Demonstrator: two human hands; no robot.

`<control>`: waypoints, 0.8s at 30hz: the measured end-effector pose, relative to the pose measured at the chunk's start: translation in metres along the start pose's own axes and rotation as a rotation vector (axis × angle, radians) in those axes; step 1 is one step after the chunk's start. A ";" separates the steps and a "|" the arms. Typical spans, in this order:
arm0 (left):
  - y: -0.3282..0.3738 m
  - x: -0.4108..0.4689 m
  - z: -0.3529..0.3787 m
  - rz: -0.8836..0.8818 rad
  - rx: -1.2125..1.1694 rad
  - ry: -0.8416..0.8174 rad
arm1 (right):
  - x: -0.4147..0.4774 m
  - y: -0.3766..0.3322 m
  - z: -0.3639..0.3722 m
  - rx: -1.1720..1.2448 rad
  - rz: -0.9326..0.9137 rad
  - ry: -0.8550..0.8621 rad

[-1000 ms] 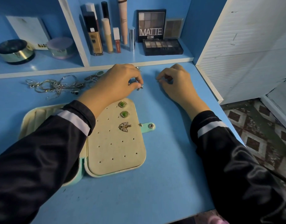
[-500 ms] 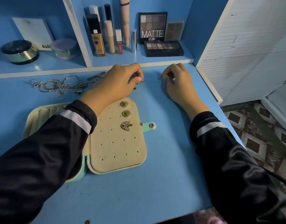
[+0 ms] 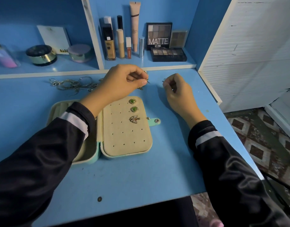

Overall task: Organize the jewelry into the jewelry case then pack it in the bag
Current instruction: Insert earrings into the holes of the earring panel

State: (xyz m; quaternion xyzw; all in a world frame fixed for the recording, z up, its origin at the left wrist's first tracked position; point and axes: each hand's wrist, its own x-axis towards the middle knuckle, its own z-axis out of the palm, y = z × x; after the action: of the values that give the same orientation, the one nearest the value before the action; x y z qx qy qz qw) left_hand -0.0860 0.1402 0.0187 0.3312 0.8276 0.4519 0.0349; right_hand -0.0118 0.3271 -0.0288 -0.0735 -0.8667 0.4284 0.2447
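Near the back edge of the desk (image 3: 141, 177), an earring (image 3: 147, 81) was pinched by the left hand (image 3: 123, 82) and its likely backing (image 3: 163, 81) by the right hand (image 3: 177, 90), held apart presumably for pinning into the case (image 3: 124, 141).

Before me: blue worktop (image 3: 141, 181), white-edged at the back. Behind it, blue shelf (image 3: 167, 64) split by a white divider (image 3: 93, 40). To my right: white ribbed wall panel (image 3: 255, 63); diamond-patterned tile floor (image 3: 259, 141). Light dim.
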 end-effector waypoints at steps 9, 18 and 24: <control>0.008 -0.045 -0.006 0.023 -0.059 -0.047 | -0.047 -0.037 0.001 0.367 0.164 -0.042; 0.008 -0.089 -0.009 0.008 -0.061 -0.011 | -0.098 -0.051 0.001 0.523 0.233 -0.045; 0.014 -0.109 -0.008 -0.038 -0.064 0.016 | -0.117 -0.052 0.004 0.376 0.223 -0.014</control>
State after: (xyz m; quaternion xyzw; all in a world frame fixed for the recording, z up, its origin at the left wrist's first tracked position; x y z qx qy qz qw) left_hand 0.0031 0.0765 0.0082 0.3106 0.8190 0.4801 0.0473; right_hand 0.0924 0.2520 -0.0330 -0.1190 -0.7598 0.6074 0.1991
